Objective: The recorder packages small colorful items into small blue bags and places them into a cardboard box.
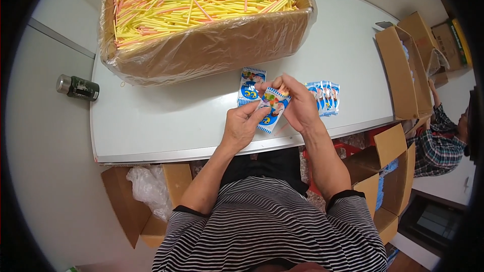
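A small blue and white printed packet (273,113) is held over the table between my two hands. My left hand (241,125) pinches its left edge between thumb and fingers. My right hand (300,107) is closed at its upper right end, fingers curled over the top. Pinkish-yellow bits show by those fingers; I cannot make out whether they are sticks. Just behind my left hand lies another such packet (252,81), with more packet edge below it. Several overlapping packets (328,96) lie to the right of my right hand.
A large plastic-lined carton (212,50) of thin pink and yellow sticks (201,5) stands at the back of the white table (166,126). A dark flask (78,87) is at left. Open cartons (116,196) (393,70) (370,191) surround me. Another person (436,146) sits at far right.
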Tool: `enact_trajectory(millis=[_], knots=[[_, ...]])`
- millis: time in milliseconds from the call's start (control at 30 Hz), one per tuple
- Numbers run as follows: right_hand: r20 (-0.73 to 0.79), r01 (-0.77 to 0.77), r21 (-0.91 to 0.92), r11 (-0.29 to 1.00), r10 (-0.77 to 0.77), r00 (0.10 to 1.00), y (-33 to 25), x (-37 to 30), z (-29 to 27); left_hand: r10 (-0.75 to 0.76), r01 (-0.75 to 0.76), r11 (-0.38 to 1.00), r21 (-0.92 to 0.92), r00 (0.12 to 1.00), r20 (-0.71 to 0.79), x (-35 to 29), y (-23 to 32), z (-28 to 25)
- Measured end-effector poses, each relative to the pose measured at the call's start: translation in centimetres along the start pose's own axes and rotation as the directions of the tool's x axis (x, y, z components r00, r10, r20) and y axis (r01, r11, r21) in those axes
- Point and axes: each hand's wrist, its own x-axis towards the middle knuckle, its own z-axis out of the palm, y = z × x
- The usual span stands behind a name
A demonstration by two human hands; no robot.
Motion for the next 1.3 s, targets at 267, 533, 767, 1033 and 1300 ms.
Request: enact_trajectory(millis=[267,533,767,1033,1300], knots=[[-0.006,0.123,-0.499,0.858,-0.145,0.989,0.8,-1.4,1.4,0.035,-0.085,0.971,-0.224,0.976,-0.216,-0.1,-1.2,1.4],[-0.279,0.005,-0.725,0.689,-0.3,0.912,-1.0,-2.8,-3.5,0.298,-0.021,0.766,0.643,0.897,-0.325,1.4,0.0,0.4],[-0.265,-0.304,-0.936,-0.178,-0.212,0.941,-4.8,-3.3,-4.2,0.209,0.203,0.461,0.864,0.921,-0.328,5.8,-0.4,-2.3],[0.082,-0.149,-0.941,-0.303,-0.632,0.771,-6.1,-2.8,-5.0,0.14,0.183,0.69,0.7,0.915,-0.377,6.2,-1.0,-3.0],[0.607,0.428,-0.789,-0.44,-0.459,0.649,-13.2,9.1,9.8,0.181,0.099,0.794,0.599,0.903,-0.389,5.5,-1.6,-3.9]])
